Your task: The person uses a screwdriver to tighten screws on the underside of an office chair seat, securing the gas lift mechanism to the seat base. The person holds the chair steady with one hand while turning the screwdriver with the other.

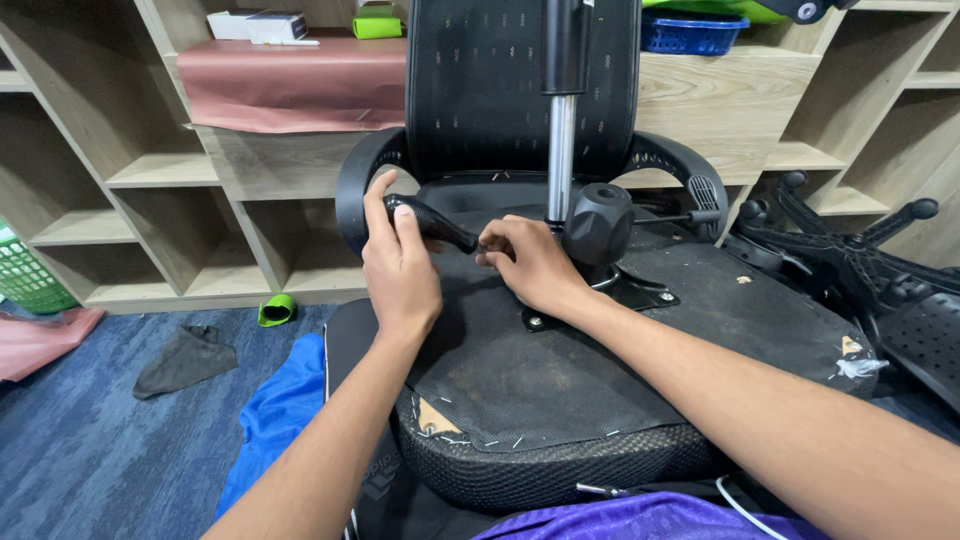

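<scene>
Black plastic lever handle (432, 222) sticks out over the underside of an upturned office chair seat (560, 370), near the middle mechanism. The left hand (400, 265) is wrapped around it, fingers closed on the handle. The right hand (530, 262) rests fingertips at the lever's inner end, pinched together there; whether it holds anything, I cannot tell. Just beside it stand a round black knob (598, 222) and the upright gas cylinder (562, 150). Wooden shelves (150, 170) stand behind.
</scene>
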